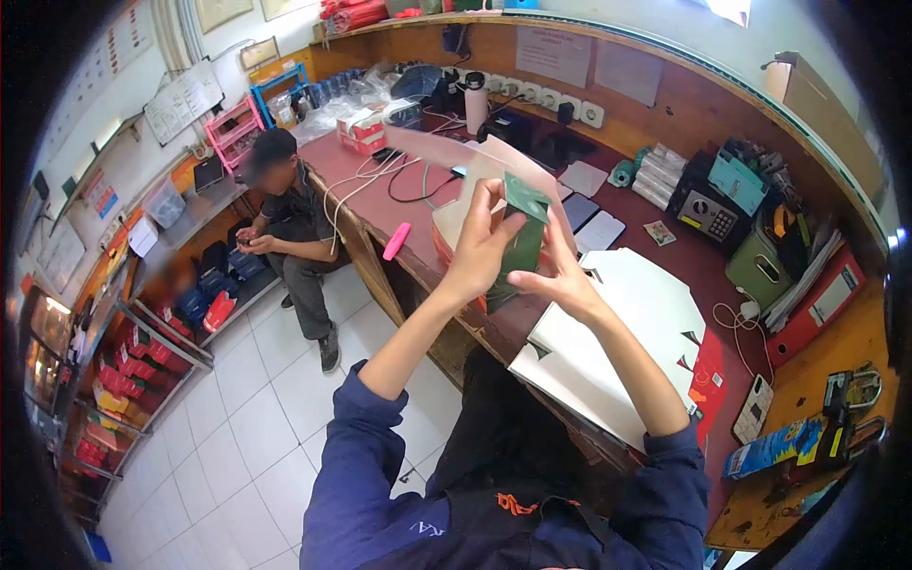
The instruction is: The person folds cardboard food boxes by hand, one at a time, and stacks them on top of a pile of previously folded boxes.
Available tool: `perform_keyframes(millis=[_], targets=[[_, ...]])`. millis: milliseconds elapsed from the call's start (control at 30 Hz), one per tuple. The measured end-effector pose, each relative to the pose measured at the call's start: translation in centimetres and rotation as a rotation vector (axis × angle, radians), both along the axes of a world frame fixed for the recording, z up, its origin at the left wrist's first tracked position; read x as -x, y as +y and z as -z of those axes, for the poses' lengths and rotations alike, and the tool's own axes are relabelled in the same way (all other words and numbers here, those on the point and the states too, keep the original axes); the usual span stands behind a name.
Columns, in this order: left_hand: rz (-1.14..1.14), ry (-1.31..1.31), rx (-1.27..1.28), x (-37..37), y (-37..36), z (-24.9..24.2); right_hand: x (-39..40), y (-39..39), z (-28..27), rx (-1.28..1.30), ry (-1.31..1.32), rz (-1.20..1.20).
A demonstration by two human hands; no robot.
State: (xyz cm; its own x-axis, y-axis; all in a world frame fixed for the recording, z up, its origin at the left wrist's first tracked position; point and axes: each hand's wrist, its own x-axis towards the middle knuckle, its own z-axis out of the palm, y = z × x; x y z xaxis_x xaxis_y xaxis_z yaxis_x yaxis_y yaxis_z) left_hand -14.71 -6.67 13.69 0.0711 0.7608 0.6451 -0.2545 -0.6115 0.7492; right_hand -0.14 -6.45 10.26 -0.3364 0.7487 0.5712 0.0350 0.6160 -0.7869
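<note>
Both hands, left (483, 249) and right (556, 275), are pinching my green box (522, 237); I'm risking crushing its flap over the tabletop (665, 261).

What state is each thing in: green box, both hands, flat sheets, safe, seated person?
green box: half folded, top flap up, held above the desk
left hand: gripping box
right hand: gripping box
flat white sheets: unfolded, stacked
safe: door shut
seated person: hands together

A dark green carton (521, 249) with a lighter green flap sits between both hands above a maroon counter (665, 252), where a stack of white sheets (627, 332), a pink marker (396, 240) and a red folder (817, 306) lie, over white floor tiles (256, 408).
</note>
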Motion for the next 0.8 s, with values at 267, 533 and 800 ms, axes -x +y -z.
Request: perform_keyframes(millis=[267, 533, 800], targets=[[0.440, -0.161, 0.235, 3.0, -2.1, -2.4, 2.5, -0.8, -1.0, -0.066, -0.092, 0.193], [-0.081, 0.255, 0.122, 2.5, -2.8, -3.0, 3.9, -2.5, -3.1, -0.208, -0.178, 0.337], [-0.147, 0.404, -0.014, 2.2, -2.3, -2.0, 3.5, -2.0, -4.1, -0.236, -0.172, 0.392]])
